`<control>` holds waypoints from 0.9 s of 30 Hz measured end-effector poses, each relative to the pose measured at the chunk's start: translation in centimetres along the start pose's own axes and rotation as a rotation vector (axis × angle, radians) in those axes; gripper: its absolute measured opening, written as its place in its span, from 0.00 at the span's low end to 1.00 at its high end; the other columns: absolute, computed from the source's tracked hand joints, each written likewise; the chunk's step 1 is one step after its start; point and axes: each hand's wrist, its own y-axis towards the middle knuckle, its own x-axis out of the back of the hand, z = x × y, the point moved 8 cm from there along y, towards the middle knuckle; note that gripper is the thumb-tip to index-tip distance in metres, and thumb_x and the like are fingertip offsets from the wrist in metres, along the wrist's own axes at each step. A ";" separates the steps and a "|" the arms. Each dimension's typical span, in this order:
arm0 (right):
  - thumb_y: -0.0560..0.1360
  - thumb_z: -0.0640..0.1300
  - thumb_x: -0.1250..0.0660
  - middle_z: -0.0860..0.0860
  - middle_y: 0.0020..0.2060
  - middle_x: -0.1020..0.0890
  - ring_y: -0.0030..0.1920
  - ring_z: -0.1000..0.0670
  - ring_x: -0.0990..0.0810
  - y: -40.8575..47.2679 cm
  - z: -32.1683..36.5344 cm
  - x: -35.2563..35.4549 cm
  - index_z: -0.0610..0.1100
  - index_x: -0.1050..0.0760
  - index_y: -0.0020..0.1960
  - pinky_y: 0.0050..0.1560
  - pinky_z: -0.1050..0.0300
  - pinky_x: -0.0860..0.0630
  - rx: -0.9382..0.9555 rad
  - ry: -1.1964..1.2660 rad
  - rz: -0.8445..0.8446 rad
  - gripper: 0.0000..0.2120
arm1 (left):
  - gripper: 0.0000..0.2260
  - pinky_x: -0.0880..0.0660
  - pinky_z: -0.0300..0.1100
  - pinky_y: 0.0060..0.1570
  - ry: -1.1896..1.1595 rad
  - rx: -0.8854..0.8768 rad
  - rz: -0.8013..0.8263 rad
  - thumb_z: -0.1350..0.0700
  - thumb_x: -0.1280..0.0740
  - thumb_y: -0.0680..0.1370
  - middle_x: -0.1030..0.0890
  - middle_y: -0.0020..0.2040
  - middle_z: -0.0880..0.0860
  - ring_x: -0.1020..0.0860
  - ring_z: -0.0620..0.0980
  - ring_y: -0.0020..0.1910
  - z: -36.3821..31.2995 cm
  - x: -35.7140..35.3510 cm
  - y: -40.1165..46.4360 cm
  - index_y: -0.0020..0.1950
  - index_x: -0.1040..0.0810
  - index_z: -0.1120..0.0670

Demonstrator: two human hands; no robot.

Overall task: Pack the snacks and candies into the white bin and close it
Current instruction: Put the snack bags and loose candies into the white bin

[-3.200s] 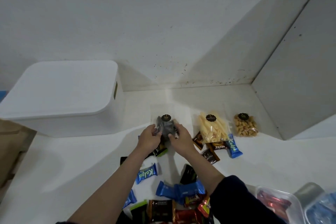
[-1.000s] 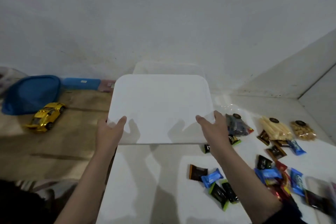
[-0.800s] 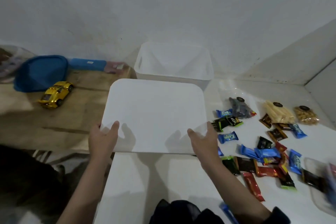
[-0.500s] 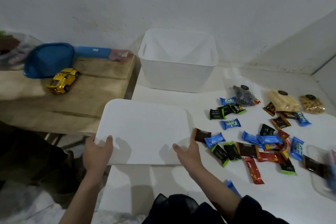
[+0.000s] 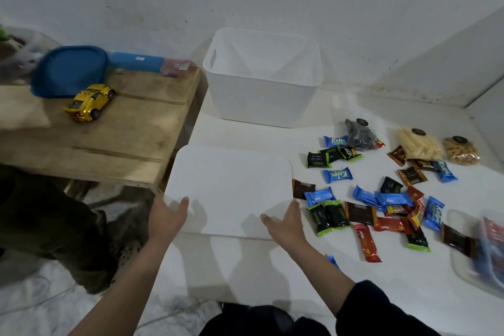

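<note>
Holding lid (image 5: 231,185) by near edge in left hand (image 5: 167,217) and right hand (image 5: 286,222).
Risking lid tipping off counter (image 5: 272,275) edge beside left hand.

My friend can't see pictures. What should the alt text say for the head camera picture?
A person's left hand and right hand hold a white lid by its near edge at a white table. Behind it stands an open, empty white bin; wrapped candies and snack bags lie scattered to the right.
</note>
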 end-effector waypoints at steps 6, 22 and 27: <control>0.74 0.54 0.32 0.43 0.77 0.62 0.77 0.48 0.63 1.1 -0.2 0.8 0.37 0.60 0.77 0.76 0.52 0.55 0.037 -0.036 0.052 0.47 | 0.30 0.28 0.56 0.59 0.185 -0.034 0.051 0.48 0.30 0.73 0.29 0.64 0.61 0.29 0.62 0.63 -1.1 -2.4 -0.2 0.67 0.36 0.62; 0.77 0.49 0.35 0.49 0.74 0.36 0.74 0.48 0.37 -0.1 -8.1 15.8 0.44 0.44 0.77 0.71 0.54 0.37 0.115 0.323 -0.137 0.32 | 0.37 0.55 0.50 0.76 0.159 -0.275 0.230 0.43 0.37 0.77 0.52 0.79 0.56 0.54 0.51 0.78 -12.5 -19.0 -14.9 0.77 0.51 0.60; 0.77 0.48 0.35 0.47 0.72 0.33 0.71 0.46 0.34 1.2 -12.3 23.8 0.44 0.40 0.75 0.71 0.49 0.34 0.059 0.337 -0.291 0.29 | 0.36 0.48 0.49 0.75 0.110 -0.309 0.290 0.43 0.35 0.76 0.47 0.78 0.55 0.48 0.52 0.77 -17.5 -25.0 -18.3 0.77 0.47 0.58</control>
